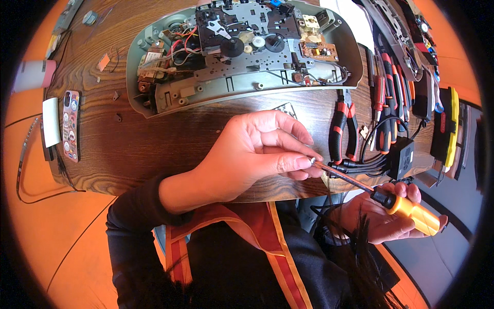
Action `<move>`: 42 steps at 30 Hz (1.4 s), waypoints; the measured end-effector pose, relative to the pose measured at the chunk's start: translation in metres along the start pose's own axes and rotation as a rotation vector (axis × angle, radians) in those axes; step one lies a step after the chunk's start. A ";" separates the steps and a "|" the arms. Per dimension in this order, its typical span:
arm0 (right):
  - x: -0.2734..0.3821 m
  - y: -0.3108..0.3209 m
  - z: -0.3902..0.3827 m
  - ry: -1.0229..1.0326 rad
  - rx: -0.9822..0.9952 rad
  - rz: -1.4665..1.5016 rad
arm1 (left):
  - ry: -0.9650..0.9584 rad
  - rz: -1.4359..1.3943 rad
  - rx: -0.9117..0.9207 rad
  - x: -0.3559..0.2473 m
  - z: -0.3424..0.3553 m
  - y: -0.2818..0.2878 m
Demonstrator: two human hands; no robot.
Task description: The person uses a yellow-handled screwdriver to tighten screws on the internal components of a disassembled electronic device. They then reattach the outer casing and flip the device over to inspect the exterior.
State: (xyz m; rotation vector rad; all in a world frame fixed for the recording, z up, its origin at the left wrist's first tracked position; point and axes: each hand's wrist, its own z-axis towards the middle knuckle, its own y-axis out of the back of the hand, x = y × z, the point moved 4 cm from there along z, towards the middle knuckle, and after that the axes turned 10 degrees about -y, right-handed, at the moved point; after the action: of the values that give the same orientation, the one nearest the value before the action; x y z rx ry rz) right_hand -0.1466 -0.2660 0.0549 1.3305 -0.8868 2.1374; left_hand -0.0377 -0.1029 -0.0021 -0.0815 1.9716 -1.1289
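Observation:
My left hand [252, 149] is closed in a pinch over the near part of the table. Between its thumb and fingers, right at the screwdriver's tip, sits a tiny silvery screw-like piece [312, 161]. My right hand [375, 221] grips the yellow handle of a screwdriver [418, 215], lower right, with the shaft slanting up-left to the left fingertips. Beyond the hands lies an opened cassette player casing [226, 98], pale green, with gears, wires and circuit boards showing. Partly behind my left fingers is a small metal plate [286, 109].
Red-and-black pliers [339, 129] lie right of the hands, beside several screwdrivers [380, 92] and a black box with cables [400, 158]. A phone in a stickered case [71, 123] rests at the left edge, near a white paper strip [51, 122]. Small fragments [119, 117] dot the wooden table [154, 136].

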 end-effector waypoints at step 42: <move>-0.034 -0.046 0.095 0.281 0.239 -0.170 | -0.898 1.382 0.149 -0.016 -0.016 -0.005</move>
State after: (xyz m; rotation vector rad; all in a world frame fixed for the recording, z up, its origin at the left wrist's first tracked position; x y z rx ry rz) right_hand -0.0438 -0.3055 0.0671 1.1271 -0.4035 2.2729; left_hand -0.0401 -0.0880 0.0151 0.6464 0.7394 -0.1783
